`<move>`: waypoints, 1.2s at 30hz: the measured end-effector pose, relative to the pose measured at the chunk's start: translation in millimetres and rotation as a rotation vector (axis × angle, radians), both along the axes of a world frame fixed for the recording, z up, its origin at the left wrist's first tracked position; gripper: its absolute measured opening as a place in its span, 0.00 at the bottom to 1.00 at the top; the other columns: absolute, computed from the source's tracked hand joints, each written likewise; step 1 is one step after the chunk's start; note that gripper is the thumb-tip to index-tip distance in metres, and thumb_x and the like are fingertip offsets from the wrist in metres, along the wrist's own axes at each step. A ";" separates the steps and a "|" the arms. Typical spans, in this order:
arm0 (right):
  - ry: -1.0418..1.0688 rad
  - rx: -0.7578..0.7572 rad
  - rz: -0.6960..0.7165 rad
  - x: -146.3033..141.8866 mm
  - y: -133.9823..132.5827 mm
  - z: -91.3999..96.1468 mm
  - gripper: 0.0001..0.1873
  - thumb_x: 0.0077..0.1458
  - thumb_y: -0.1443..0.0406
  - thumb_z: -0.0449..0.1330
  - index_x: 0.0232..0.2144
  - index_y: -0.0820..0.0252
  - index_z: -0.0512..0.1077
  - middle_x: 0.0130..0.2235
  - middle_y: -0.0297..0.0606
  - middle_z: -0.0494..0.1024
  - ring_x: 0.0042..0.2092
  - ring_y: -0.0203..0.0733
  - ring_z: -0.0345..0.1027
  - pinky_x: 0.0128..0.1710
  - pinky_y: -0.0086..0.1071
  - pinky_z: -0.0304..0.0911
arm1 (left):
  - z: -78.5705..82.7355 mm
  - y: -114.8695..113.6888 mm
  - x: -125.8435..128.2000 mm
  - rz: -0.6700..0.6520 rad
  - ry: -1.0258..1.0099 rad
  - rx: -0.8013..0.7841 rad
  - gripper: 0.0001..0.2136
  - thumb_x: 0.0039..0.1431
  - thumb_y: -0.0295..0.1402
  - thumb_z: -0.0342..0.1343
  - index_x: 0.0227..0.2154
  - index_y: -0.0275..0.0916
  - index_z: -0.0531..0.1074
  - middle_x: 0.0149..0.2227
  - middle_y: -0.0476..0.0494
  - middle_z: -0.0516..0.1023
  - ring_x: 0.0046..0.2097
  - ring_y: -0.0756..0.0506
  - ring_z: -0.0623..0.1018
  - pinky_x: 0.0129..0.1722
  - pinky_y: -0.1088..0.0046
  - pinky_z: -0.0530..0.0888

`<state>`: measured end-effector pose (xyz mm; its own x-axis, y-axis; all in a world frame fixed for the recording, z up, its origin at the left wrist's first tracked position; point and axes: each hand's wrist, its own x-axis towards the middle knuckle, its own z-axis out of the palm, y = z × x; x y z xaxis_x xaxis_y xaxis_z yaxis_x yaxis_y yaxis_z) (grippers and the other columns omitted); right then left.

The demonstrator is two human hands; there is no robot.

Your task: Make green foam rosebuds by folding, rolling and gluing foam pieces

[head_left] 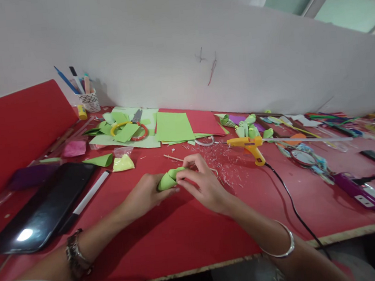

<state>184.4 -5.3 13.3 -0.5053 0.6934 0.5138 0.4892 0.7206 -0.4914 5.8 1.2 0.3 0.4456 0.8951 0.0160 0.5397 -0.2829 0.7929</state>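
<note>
A rolled piece of light green paper (167,181), shaped like a cone, is held between both hands above the red table. My left hand (148,189) wraps round its wider left end. With thumb and fingers pinched, my right hand (202,181) grips its right tip. Just behind the hands lies a thin wooden stick (173,158). Another green paper cone (99,161) rests on the table to the left, beside a small bag of yellow material (123,160).
A yellow glue gun (248,147) with a black cord lies at right. Scissors (130,130) rest on paper scraps. Green sheets (173,126) lie at the back. A dark tablet (44,207) and a marker (85,201) are at left; a purple power strip (361,190) is far right.
</note>
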 end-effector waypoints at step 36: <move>0.221 0.003 0.162 0.6 -8.3 8.0 0.12 0.53 0.70 0.53 0.41 0.56 0.65 0.37 0.37 0.66 0.40 0.36 0.62 0.41 0.32 0.61 | -3.7 2.6 0.4 -0.134 -0.165 0.024 0.09 0.52 0.36 0.50 0.25 0.33 0.66 0.23 0.51 0.65 0.27 0.52 0.64 0.27 0.78 0.62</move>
<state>185.0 -13.5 21.3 -0.4847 0.6108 0.6260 0.2484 0.7824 -0.5710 6.2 3.8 -3.4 0.5503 0.8265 0.1187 0.3596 -0.3629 0.8596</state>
